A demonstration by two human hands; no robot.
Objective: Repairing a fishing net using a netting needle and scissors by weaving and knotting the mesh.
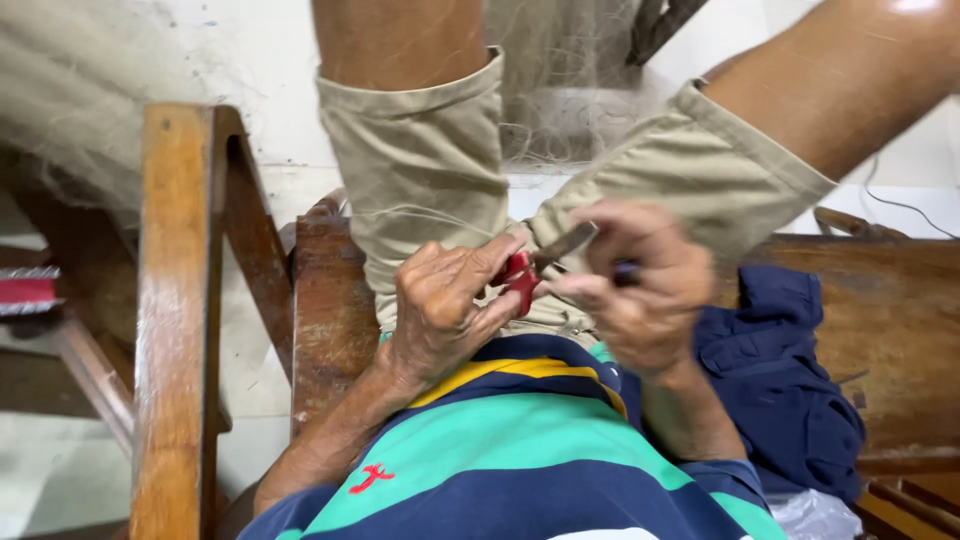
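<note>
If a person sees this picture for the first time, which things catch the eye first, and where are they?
At the centre, the left hand pinches a small red object while the right hand holds a thin greyish tool against it, above the lap. Below them spreads a striped shirt in navy, green and yellow. A wooden armrest runs down the left, and a dark blue cloth lies on the right.

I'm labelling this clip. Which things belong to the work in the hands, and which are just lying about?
In the work:
left hand gripping a small red object
right hand holding a thin metal blade

Lying about:
dark blue cloth on the wooden bench
fine netting
wooden armrest
</note>
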